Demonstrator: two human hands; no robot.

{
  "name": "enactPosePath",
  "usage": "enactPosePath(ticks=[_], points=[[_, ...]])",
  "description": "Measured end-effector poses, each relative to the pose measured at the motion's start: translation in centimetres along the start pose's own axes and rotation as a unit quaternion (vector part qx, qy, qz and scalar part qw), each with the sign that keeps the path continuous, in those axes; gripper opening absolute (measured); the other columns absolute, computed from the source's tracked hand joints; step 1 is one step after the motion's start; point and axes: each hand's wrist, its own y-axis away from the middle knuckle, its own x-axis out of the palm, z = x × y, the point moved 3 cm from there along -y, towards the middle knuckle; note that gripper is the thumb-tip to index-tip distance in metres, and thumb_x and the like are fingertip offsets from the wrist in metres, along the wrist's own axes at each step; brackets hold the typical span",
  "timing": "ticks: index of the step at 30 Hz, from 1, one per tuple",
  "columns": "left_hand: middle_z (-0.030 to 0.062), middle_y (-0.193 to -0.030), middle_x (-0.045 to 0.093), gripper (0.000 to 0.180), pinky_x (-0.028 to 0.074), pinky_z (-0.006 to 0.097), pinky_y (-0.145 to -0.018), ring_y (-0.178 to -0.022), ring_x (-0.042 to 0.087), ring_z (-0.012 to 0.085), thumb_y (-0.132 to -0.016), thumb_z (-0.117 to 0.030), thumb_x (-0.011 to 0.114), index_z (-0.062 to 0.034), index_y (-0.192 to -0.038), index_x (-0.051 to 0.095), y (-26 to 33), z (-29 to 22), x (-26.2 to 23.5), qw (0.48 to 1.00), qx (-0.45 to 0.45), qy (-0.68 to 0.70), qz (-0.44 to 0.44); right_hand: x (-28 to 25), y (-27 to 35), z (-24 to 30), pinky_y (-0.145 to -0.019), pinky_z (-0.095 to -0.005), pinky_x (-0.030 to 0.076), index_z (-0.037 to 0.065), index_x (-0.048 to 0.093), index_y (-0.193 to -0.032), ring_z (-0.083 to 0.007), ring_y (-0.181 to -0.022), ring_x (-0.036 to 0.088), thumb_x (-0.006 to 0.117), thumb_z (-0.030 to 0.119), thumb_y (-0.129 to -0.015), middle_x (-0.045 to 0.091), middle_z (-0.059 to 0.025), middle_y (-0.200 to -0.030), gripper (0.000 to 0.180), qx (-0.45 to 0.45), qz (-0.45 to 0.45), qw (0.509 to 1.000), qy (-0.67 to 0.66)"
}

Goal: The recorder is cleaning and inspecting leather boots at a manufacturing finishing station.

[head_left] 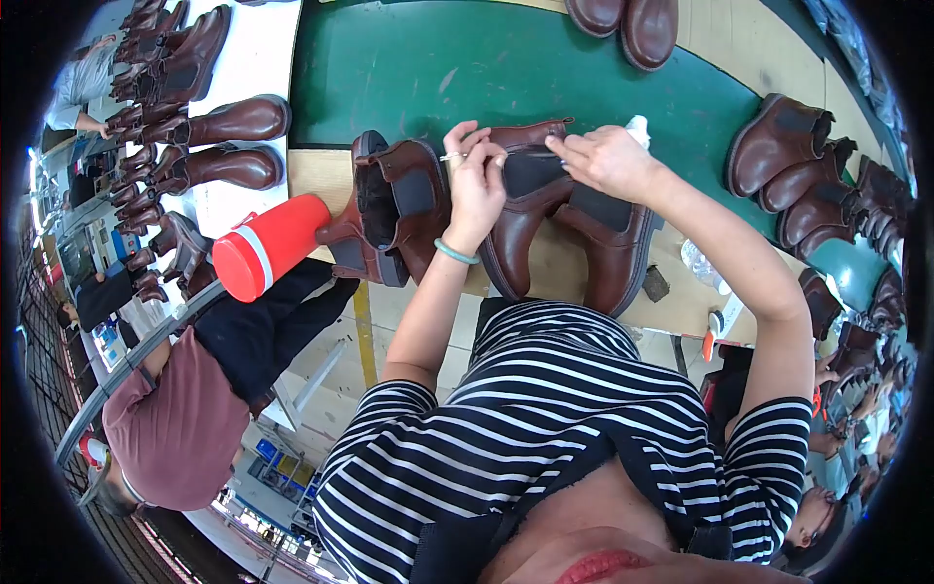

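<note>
In front of me stands a pair of brown ankle boots with dark elastic side panels, a left boot (pixel 508 237) and a right boot (pixel 608 277). My left hand (pixel 475 185), with a green bangle at its wrist, is closed above the left boot's upper edge. Over the boot tops, my right hand (pixel 605 164) pinches with thumb and forefinger. A thin strand (pixel 525 154) seems to run between the two hands; its kind is too fine to tell. Left of my left hand are more brown boots (pixel 413 161), touching one another.
A red cylindrical container (pixel 272 245) with a white band lies left of the boots. Green table matting (pixel 389 68) is beyond. More boots (pixel 233 122) line the left; others (pixel 778 146) stand right. A clear plastic cup (pixel 702 265) and dark block (pixel 655 283) lie right. People work nearby.
</note>
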Motion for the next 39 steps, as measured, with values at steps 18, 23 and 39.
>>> enactPosePath(ticks=[18, 23, 39], points=[[0.0181, -0.078, 0.058, 0.005, 0.047, 0.038, -0.073, -0.078, 0.058, 0.0361, -0.079, -0.001, 0.057, 0.0029, -0.082, 0.059, 14.7, -5.8, -6.3, 0.908, 0.013, -0.116, 0.402, -6.2, 33.7, 8.9, -0.042, -0.026, 0.041, -0.003, 0.068, -0.098, -0.009, -0.044, 0.05, 0.066, 0.024, -0.084, 0.058, -0.0037, -0.06, 0.03, 0.703, -0.228, 0.652, -0.172], [0.0176, -0.076, 0.063, 0.008, 0.049, 0.044, -0.071, -0.079, 0.062, 0.0376, -0.076, -0.007, 0.059, -0.0012, -0.079, 0.062, 15.6, -3.4, -8.3, 0.962, -0.019, -0.184, 0.2, 7.5, 36.3, 12.8, -0.061, -0.0399, 0.051, 0.005, 0.068, -0.104, -0.0304, -0.065, 0.066, 0.069, 0.036, -0.081, 0.066, -0.0148, -0.072, 0.039, 0.794, -0.133, 0.587, -0.085], [0.0229, -0.121, 0.054, 0.062, 0.054, 0.029, -0.067, -0.08, 0.066, 0.0191, -0.083, -0.003, 0.063, -0.0043, -0.139, 0.037, 22.3, 0.6, -6.2, 0.982, -0.165, -0.009, 0.093, 5.9, 26.3, 20.2, -0.055, -0.0237, 0.038, 0.005, 0.07, -0.102, -0.0073, -0.062, 0.048, 0.054, 0.01, -0.084, 0.058, 0.0011, -0.07, 0.024, 0.543, -0.098, 0.656, -0.514]])
